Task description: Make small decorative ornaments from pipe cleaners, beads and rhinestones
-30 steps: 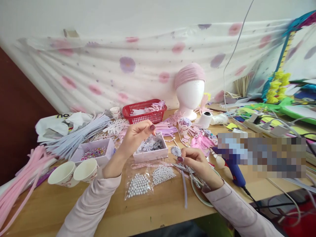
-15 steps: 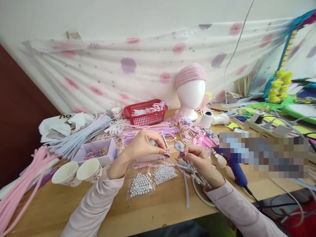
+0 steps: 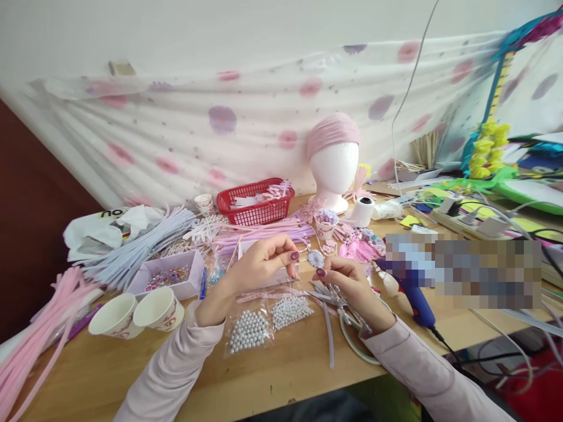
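My right hand [image 3: 354,290] pinches a small pale lilac flower [image 3: 315,258] between thumb and forefinger, its face turned up. Silvery glittering strands [image 3: 339,300] hang below that palm; whether the hand grips them too I cannot tell. Just left of the flower, apart from it, my left hand [image 3: 270,258] has its fingers curled and the tips close together; anything between them is too small to make out. Under the hands lie scissors [image 3: 324,295] and two clear bags of pearl beads, the left bag [image 3: 248,332] and the right bag [image 3: 292,312].
A blue glue gun [image 3: 411,293] lies right of my right hand. Paper cups [image 3: 159,309] and a lilac box of gems [image 3: 169,275] stand left. Behind are a red basket [image 3: 255,215], a foam head [image 3: 335,170] and a cup of small flowers [image 3: 326,224]. Cables [image 3: 497,346] hang right.
My left hand has drawn back slightly left and its fingers have curled in more. My right hand still holds the flower. The whole view has shifted a little.
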A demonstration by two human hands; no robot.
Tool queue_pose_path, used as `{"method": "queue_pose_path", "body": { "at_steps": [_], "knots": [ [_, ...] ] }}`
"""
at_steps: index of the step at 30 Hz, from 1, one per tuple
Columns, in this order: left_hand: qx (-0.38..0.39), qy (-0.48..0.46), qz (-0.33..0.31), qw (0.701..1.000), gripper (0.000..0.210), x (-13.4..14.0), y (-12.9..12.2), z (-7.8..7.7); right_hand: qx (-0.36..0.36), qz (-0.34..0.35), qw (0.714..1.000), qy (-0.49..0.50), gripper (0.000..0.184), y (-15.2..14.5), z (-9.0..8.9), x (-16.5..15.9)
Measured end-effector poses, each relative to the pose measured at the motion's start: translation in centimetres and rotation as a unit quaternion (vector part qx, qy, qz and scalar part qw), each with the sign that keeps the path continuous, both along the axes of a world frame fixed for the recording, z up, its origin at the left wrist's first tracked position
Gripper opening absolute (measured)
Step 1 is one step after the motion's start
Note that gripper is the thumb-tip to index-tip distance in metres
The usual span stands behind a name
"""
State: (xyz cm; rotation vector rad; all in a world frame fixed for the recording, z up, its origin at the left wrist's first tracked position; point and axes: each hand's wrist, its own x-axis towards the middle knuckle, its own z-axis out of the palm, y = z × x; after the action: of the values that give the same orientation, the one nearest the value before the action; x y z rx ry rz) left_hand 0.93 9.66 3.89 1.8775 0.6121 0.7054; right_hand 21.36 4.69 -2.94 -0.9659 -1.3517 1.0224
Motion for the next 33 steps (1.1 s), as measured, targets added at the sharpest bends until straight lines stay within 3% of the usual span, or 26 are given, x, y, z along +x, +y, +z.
{"method": "queue_pose_path", "body": {
  "at_steps": [8, 14, 19, 23, 30, 33],
  "knots": [
    [0.060, 0.038, 0.028, 0.997, 0.050, 0.0, -0.1, -0.1, 0.004, 0.001, 1.000, -0.003, 0.022, 0.0, -0.1, 0.0],
    [0.098, 0.042, 0.062, 0.992, 0.012, 0.2, -0.1, 0.1, 0.011, 0.001, 1.000, -0.019, 0.022, 0.0, 0.0, -0.1],
    [0.040, 0.035, 0.060, 0.997, 0.006, 0.3, 0.1, -0.3, 0.028, -0.007, 0.999, -0.046, 0.021, 0.2, -0.3, 0.0],
    [0.010, 0.014, 0.065, 0.998, 0.015, 0.3, 0.3, -0.7, 0.065, -0.028, 0.994, -0.087, 0.025, 0.3, -0.8, 0.0],
    [-0.031, -0.007, 0.122, 0.992, 0.042, 0.5, 0.3, -1.2, 0.148, -0.095, 0.966, -0.188, 0.022, -0.7, -0.4, -0.3],
    [-0.058, 0.001, 0.163, 0.985, 0.037, 1.3, -0.3, -1.5, 0.232, -0.118, 0.922, -0.288, 0.022, -1.0, 0.3, -0.4]
  ]
}}
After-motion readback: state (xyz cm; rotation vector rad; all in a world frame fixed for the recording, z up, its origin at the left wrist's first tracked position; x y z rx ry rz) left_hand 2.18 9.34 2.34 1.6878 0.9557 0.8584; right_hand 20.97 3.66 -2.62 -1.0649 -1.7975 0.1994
